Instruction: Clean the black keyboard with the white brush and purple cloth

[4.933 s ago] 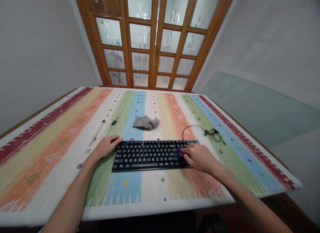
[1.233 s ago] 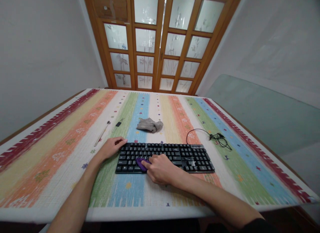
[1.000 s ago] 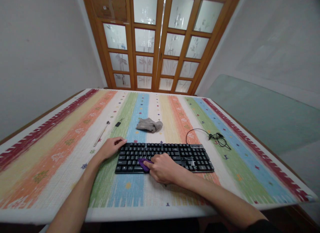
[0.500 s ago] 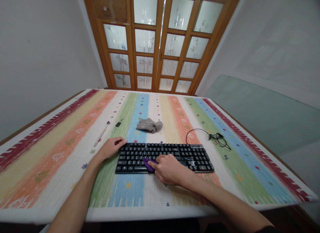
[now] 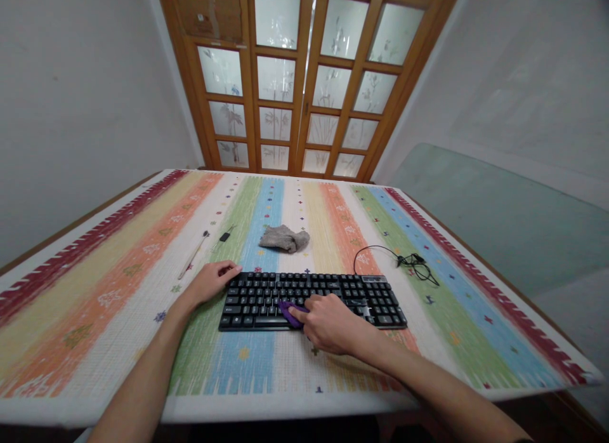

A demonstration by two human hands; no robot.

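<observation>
head view: purple cloth [image 5: 289, 313] partly behind right hand [image 5: 329, 323]

Between the forearms [image 5: 409, 369], tabletop [image 5: 257, 374] before keyboard [image 5: 309, 283] lies open. Beyond keyboard, passage exists between gray rag [image 5: 283, 238] and tangled cable [image 5: 417, 261]; left of rag, small black object [image 5: 225, 237] and brush [image 5: 195, 255] obstruct.

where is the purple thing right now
In the head view, the purple thing is held in the right hand, against the near rows of the keyboard, a little left of its middle.
</observation>
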